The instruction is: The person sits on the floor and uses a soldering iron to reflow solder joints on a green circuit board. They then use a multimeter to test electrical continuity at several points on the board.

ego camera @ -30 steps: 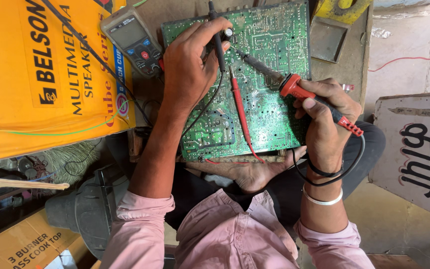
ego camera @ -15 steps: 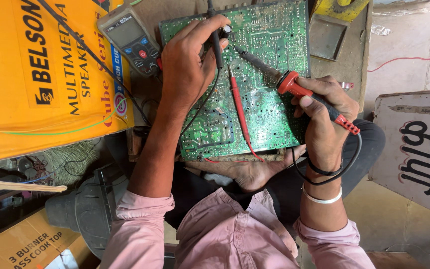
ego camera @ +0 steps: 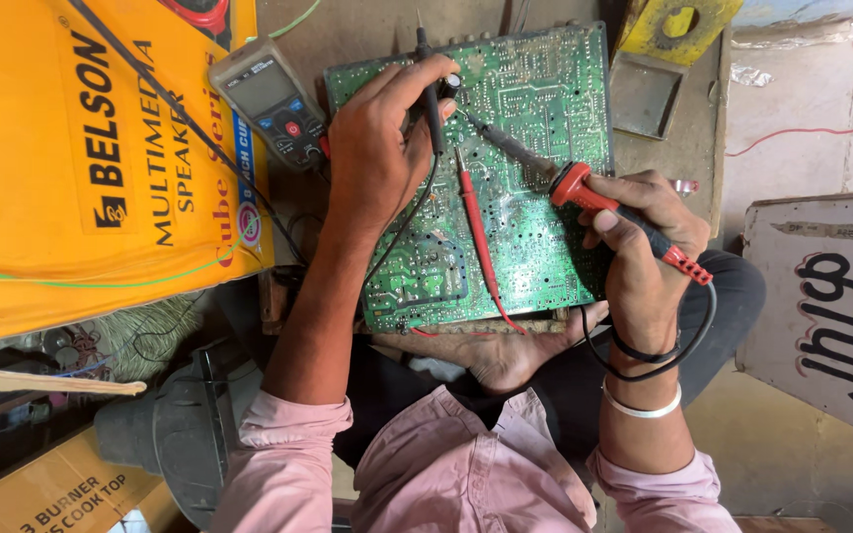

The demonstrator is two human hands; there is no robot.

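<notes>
- Far left: orange speaker carton [ego camera: 101,168], then a grey multimeter [ego camera: 273,104] just beside the board.
- Left hand [ego camera: 377,158] pinched shut on black test probe [ego camera: 431,84], tip on the green circuit board [ego camera: 535,197]; red test probe [ego camera: 476,237] lies loose across it.
- Right hand [ego camera: 644,266] closed around red-handled soldering iron [ego camera: 584,197], tip on the board's upper middle.
- Risk: the iron's hot tip sits near the left fingers; a slip likely burns skin or bridges solder joints.
- Board seems propped on the lap; could shift.

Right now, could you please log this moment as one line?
left hand: black probe on circuit board | right hand: soldering iron | red probe: lying loose
</notes>
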